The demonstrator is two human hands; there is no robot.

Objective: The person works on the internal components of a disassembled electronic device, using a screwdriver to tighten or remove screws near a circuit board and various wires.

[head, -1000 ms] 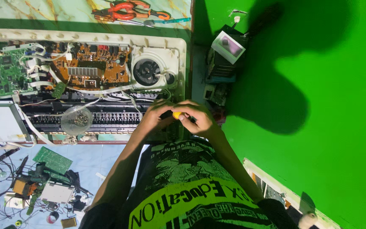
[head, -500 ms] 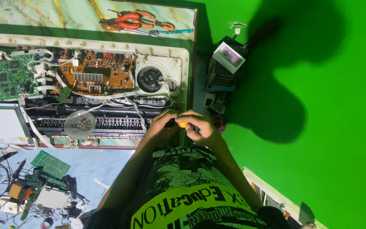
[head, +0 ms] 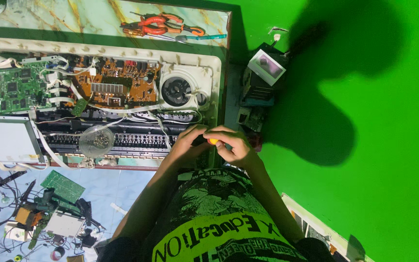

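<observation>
While I look straight down, both my hands meet at the near right corner of the opened keyboard chassis, which lies on the worktop. My left hand is curled w/ fingers bent, resting on the black key-contact strip at the front edge of the chassis; can't tell if it pinches anything. My right hand is closed around a small yellow-handled tool, prob. a screwdriver; only the yellow tip shows between thumb & fingers, just beside my left hand's fingertips.

Inside the chassis: green circuit board at far left, brown circuit board in the middle, round black speaker in its white housing at right. White ribbon cables run between the boards. A clear round dish of screws sits on the key-contact strip, well left of my hands. A grey metal plate covers the near left corner.

At the far side of the marble-patterned worktop lie orange-handled pliers. Right of the worktop, by the green wall, stands a small dark device w/ a white top.

Below the worktop, the pale blue floor holds a loose green board, an orange-cored transformer, black wires & misc. parts. My black-and-green printed shirt fills the bottom centre.
</observation>
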